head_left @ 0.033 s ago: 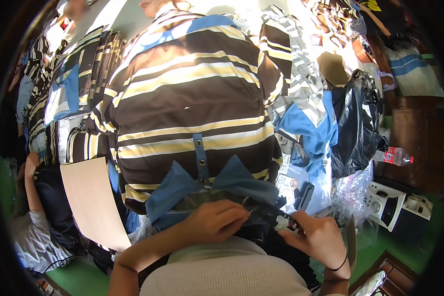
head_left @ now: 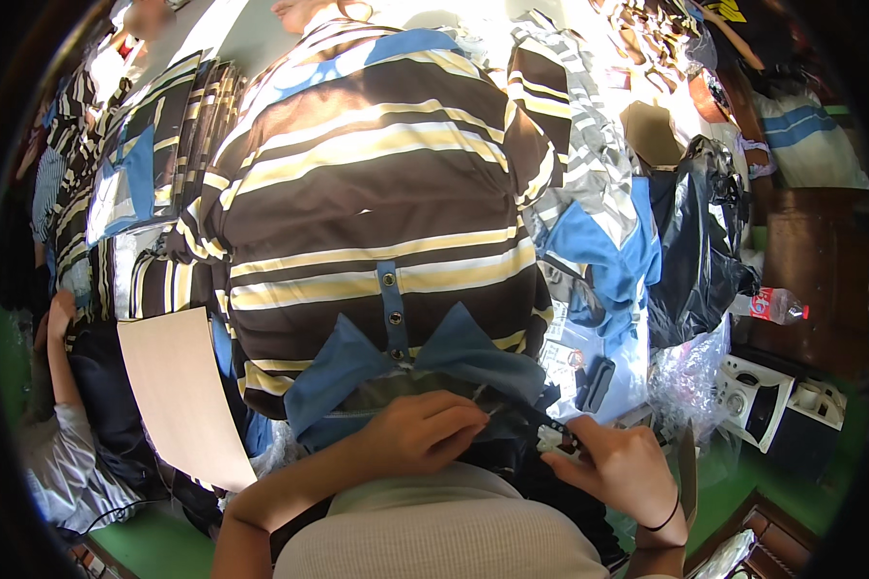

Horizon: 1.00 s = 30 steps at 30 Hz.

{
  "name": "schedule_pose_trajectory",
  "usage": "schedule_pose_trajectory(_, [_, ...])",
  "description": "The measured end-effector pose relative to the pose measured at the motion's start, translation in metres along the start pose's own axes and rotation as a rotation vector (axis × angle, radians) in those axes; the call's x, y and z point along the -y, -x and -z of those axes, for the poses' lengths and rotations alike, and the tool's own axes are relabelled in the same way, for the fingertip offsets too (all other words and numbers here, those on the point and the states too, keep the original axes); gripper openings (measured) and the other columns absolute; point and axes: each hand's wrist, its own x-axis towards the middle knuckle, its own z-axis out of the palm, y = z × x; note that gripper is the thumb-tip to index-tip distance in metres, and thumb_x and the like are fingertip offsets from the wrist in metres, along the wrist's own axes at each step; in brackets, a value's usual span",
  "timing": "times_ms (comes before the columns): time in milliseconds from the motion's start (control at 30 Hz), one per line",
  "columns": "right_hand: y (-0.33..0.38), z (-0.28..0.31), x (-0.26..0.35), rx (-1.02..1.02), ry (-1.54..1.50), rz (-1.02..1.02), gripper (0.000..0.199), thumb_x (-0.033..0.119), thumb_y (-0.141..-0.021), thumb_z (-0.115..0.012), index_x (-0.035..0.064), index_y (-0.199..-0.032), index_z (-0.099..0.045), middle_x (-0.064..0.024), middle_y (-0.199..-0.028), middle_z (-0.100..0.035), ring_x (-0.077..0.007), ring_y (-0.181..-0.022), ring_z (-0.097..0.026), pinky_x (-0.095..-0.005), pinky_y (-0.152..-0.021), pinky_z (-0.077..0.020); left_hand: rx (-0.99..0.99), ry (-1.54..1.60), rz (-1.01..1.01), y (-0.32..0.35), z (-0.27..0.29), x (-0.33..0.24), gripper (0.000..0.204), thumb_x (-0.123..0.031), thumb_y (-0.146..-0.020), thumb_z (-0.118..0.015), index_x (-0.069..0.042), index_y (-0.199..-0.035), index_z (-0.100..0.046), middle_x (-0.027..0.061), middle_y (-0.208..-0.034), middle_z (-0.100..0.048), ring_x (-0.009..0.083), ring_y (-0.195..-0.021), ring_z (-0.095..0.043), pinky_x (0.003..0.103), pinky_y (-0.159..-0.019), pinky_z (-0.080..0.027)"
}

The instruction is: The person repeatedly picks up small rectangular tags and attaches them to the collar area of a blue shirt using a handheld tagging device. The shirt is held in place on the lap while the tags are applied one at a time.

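Observation:
A brown, yellow and white striped shirt (head_left: pixel 367 203) lies spread out before me, its blue collar (head_left: pixel 343 362) toward my body and a blue buttoned placket (head_left: pixel 390 299) in the middle. At the collar opening, my left hand (head_left: pixel 423 429) is closed in a pinch. A thin whitish strip (head_left: pixel 480 394) shows by its fingertips; whether the fingers grip it is unclear. Right of the collar, my right hand (head_left: pixel 620 463) is closed round a small black hand tool with a pale part (head_left: pixel 556 439). The tool's exact kind is hard to make out.
A cardboard sheet (head_left: pixel 188 396) and folded striped shirts (head_left: pixel 145 145) are on the left, near another person's arm (head_left: pixel 63 362). To the right are blue cloth (head_left: pixel 613 256), a black plastic bag (head_left: pixel 700 241), clear plastic wrap (head_left: pixel 690 381), a bottle (head_left: pixel 777 306) and a white-and-black device (head_left: pixel 755 400).
My right hand and the black tool have shifted very slightly. My left hand and the shirt look unchanged.

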Motion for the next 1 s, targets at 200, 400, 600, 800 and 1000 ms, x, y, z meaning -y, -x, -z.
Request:
schedule_pose_trajectory(200, [0.002,-0.005,0.002,0.066,0.109,0.015,0.034,0.034,-0.077,-0.063,0.0066,-0.067,-0.045,-0.0043,-0.047,-0.048,-0.0207,-0.038,-0.051,-0.0314,-0.035,-0.0393,0.009,-0.032,-0.019,0.000,0.001,0.000,0.017,-0.003,-0.071,-0.065,-0.003,-0.087,-0.058,0.0085,-0.082,-0.060,0.0220,-0.068,-0.061,0.028,-0.056,-0.051])
schedule_pose_trajectory(400, [-0.003,-0.008,0.005,0.064,0.124,-0.014,0.030,0.031,-0.078,-0.062,0.0063,-0.069,-0.047,-0.0053,-0.049,-0.050,-0.0216,-0.041,-0.054,-0.0317,-0.038,-0.0405,0.027,-0.048,-0.071,-0.001,-0.001,0.001,0.017,-0.004,-0.072,-0.065,-0.003,-0.088,-0.058,0.0080,-0.083,-0.059,0.0214,-0.070,-0.060,0.028,-0.057,-0.051])
schedule_pose_trajectory(600, [-0.006,-0.012,0.004,0.124,0.095,-0.072,0.025,0.028,-0.077,-0.063,0.0055,-0.073,-0.053,-0.0073,-0.052,-0.054,-0.0243,-0.046,-0.056,-0.0336,-0.042,-0.0418,0.021,-0.051,-0.075,-0.001,-0.002,0.002,0.018,-0.003,-0.071,-0.065,-0.002,-0.087,-0.058,0.0081,-0.083,-0.059,0.0213,-0.070,-0.060,0.028,-0.056,-0.051])
schedule_pose_trajectory(800, [-0.006,-0.015,0.002,0.071,0.078,-0.075,0.025,0.027,-0.076,-0.065,0.0049,-0.074,-0.052,-0.0076,-0.053,-0.054,-0.0252,-0.047,-0.056,-0.0339,-0.043,-0.0424,-0.002,-0.011,-0.041,0.000,-0.001,0.001,0.018,-0.001,-0.070,-0.065,-0.002,-0.087,-0.058,0.0087,-0.082,-0.059,0.0216,-0.068,-0.060,0.028,-0.056,-0.051])
schedule_pose_trajectory(1000, [-0.011,-0.016,-0.005,-0.041,0.079,0.054,0.027,0.026,-0.074,-0.067,0.0055,-0.072,-0.048,-0.0054,-0.052,-0.050,-0.0232,-0.043,-0.054,-0.0315,-0.039,-0.0408,-0.032,0.060,0.008,0.001,0.001,0.001,0.018,0.000,-0.070,-0.065,-0.003,-0.086,-0.059,0.0091,-0.081,-0.060,0.0218,-0.068,-0.060,0.028,-0.057,-0.050])
